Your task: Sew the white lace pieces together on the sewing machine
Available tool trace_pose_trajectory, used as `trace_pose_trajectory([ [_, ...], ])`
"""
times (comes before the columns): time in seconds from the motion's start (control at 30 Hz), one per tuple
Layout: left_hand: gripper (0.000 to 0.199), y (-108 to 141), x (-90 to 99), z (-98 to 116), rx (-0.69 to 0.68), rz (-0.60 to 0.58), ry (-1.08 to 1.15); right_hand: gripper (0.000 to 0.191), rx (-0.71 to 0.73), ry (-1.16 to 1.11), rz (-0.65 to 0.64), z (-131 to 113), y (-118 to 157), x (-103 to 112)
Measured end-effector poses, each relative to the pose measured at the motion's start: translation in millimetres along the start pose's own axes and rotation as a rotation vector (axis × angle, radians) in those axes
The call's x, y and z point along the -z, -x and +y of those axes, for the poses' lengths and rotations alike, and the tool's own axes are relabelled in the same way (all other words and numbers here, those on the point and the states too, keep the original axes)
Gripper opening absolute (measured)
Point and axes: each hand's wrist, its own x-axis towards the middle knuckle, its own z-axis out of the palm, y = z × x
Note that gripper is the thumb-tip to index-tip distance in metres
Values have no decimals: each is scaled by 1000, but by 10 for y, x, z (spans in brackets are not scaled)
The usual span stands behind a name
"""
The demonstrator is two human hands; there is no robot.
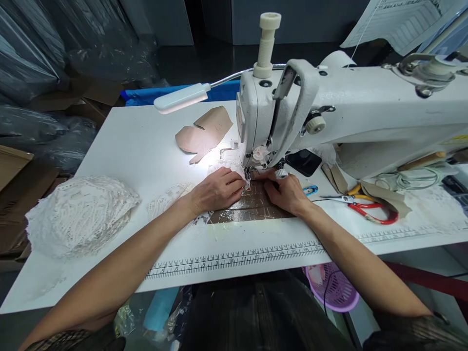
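A white sewing machine (278, 107) stands over the table, its presser foot (249, 174) lit by a lamp. Just left of the foot, my left hand (221, 187) has its fingers bent and pressed together on white lace (171, 197), which trails off leftward beneath the forearm. To the right of the foot is my right hand (287, 192), its index finger reaching toward the needle area and the other fingers curled in. Whatever its fingertips pinch is too small to make out. Under both hands lies a brown taped plate (252, 209).
A heap of lace (84, 212) sits at the left. Brown pattern pieces (206, 131) lie behind my left hand. Rightward are a dark phone (303, 162), a blue thread snipper (310, 190) and red-handled scissors (376, 212). A ruler strip (237, 258) runs along the front edge, above a purple basket (338, 292).
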Motion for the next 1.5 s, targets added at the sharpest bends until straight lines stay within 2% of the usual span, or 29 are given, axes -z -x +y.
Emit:
trace_pose_trajectory([
  [0.17,17,-3,6,0,22,-15,14,37,9,-2,7,-15,8,7],
  [0.4,15,-5,-7,0,-21,49,4,37,42,-7,0,-8,19,15],
  [0.5,14,-12,-1,13,-48,87,-41,38,100,45,3,-30,39,23],
  [0.67,9,-19,-4,15,-92,134,-63,37,262,182,-77,-81,62,25],
  [0.8,10,-29,-6,15,-102,117,-81,38,295,230,-102,-97,62,26],
  [1.0,8,-36,15,30,-96,95,-64,37,167,57,-41,-39,46,46],
  [1.1,8,-28,18,38,-71,93,-53,36,150,-32,-4,-15,28,44],
  [1.27,9,-27,17,35,-56,70,-41,35,137,-55,30,-14,16,24],
  [1.5,11,-26,9,28,-110,98,-55,34,90,-64,32,6,30,11],
])
